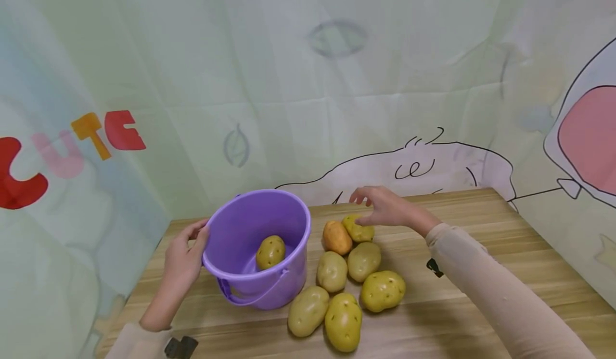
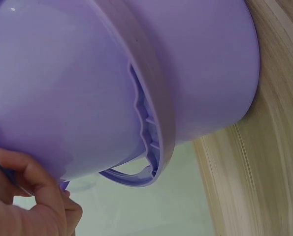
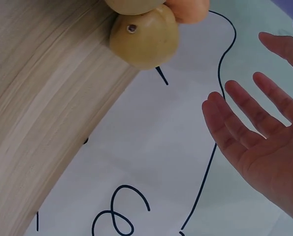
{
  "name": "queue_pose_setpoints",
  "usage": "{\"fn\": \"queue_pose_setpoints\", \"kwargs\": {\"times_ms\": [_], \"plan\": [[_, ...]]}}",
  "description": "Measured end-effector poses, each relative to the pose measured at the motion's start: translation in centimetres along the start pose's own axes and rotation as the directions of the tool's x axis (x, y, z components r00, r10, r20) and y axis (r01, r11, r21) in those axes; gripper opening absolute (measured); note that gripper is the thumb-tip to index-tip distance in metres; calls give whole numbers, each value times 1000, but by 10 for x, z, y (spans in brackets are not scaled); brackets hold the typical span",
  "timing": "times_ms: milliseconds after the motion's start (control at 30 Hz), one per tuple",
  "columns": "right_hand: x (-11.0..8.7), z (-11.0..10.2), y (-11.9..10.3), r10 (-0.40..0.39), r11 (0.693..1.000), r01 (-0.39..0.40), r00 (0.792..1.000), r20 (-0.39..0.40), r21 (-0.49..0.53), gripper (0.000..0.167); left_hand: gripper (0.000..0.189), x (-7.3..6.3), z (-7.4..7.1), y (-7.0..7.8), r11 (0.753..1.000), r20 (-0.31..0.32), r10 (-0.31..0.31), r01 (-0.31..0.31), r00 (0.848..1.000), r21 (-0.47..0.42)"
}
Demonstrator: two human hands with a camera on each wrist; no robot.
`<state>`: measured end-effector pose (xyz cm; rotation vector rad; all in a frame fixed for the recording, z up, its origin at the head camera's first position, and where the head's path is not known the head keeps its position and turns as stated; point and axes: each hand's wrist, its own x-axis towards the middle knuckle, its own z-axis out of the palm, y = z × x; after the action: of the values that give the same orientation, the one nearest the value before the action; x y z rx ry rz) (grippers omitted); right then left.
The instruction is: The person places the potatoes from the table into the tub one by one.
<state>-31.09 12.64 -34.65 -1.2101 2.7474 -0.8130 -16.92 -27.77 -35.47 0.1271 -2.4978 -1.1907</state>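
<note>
While the left grip (image 1: 185, 253) pinches the purple bucket (image 1: 240, 230) on the counter (image 1: 433, 311), the right grip (image 1: 385, 207) hangs loose and empty near the potatoes (image 1: 364, 261) beside it, which look hard and a bit slippery, best held round their fat middles.

Lower left, the left hand (image 2: 35, 204) grips the edge of the bucket (image 2: 77, 88). Its handle (image 2: 162, 105) curves down mid-frame. Table (image 2: 269, 162) fills the right; pale backdrop (image 2: 171, 206), bottom centre.
</note>
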Motion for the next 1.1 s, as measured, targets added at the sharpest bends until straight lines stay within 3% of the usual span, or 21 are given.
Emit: {"fn": "queue_pose_setpoints", "kwargs": {"times_ms": [433,700,1100], "plan": [[5,10,12,15,1000,-15,1000,10,-3,45,47,0,-1,-1,1000,10,-15,15,1000,-19],[10,18,17,47,999,-46,997,57,-18,48,44,0,0,-2,1000,-22,4,-3,1000,27],[13,27,24,120,992,-115,985,124,-47,59,44,1,0,-2,1000,-21,14,-13,1000,22]]}}
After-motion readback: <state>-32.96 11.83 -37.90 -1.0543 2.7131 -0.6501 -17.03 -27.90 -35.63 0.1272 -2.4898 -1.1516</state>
